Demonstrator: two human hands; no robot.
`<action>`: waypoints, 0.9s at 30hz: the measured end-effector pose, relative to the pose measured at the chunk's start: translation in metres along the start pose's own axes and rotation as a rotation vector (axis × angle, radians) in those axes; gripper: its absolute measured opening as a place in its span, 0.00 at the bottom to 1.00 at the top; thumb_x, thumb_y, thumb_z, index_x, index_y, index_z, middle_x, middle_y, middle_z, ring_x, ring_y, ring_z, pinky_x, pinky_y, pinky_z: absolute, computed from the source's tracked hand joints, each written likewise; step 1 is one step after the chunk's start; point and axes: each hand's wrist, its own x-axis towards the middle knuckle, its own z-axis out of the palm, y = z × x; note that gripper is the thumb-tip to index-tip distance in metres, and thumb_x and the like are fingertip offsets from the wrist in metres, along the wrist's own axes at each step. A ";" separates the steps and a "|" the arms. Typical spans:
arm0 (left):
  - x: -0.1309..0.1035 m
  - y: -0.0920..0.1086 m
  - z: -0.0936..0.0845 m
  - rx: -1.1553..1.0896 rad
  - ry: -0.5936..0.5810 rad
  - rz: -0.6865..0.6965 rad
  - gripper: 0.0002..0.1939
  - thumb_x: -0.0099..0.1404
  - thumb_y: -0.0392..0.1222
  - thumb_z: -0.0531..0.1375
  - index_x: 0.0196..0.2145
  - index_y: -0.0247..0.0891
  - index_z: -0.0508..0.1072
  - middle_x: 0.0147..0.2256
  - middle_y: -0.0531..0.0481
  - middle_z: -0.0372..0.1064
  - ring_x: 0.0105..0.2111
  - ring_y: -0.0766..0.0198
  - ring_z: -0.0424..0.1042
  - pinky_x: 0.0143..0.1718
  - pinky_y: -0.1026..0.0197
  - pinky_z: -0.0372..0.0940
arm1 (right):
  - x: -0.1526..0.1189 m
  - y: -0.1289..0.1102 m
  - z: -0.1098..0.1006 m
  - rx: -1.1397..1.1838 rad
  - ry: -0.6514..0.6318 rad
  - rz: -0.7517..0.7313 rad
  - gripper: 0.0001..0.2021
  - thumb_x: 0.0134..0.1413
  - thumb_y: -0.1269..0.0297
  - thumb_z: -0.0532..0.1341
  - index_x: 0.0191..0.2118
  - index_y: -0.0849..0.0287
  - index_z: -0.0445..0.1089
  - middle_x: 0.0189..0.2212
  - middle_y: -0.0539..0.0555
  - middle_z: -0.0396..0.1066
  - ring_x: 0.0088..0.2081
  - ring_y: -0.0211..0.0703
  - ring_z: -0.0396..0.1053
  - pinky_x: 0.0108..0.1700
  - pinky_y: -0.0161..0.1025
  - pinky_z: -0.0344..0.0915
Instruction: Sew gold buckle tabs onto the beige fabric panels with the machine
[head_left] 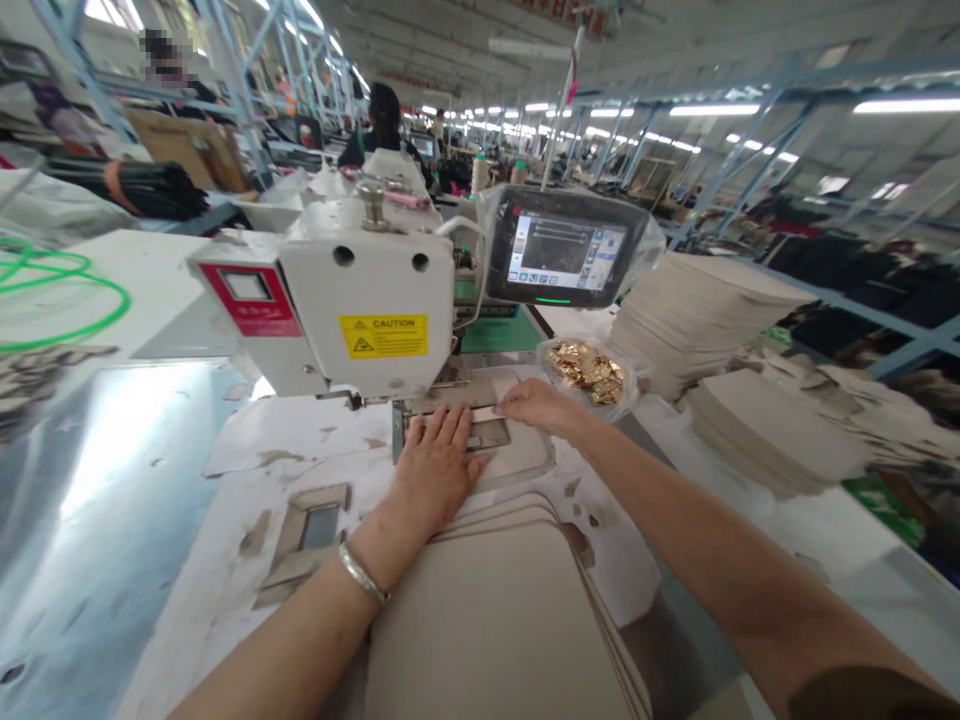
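Under the head of a white sewing machine (367, 290) lies a beige panel (525, 450) with a metal frame (491, 433) on it. My left hand (439, 465) rests flat on the frame and the panel, fingers stretched out. To its right, my right hand (541, 408) is closed, thumb and fingertips pinching a narrow light strip (486, 412) at the frame's upper edge. A stack of beige panels (480, 610) sits just in front of me, partly under my left forearm. The needle area is hidden behind the machine head.
A control screen (562, 250) stands behind my right hand. Beside it are a bowl of gold-coloured metal pieces (589, 372) and tall beige stacks (690, 310). A loose beige frame (304, 540) lies left of my forearm. Green tubing (105, 315) lies far left; a person (384, 125) sits beyond the machine.
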 end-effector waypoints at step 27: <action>0.005 -0.002 -0.002 -0.044 0.059 -0.020 0.27 0.69 0.47 0.51 0.60 0.26 0.64 0.63 0.34 0.58 0.64 0.43 0.56 0.62 0.38 0.53 | 0.009 -0.024 -0.012 -0.151 -0.084 0.106 0.17 0.51 0.70 0.66 0.16 0.62 0.62 0.09 0.45 0.58 0.13 0.29 0.54 0.18 0.29 0.51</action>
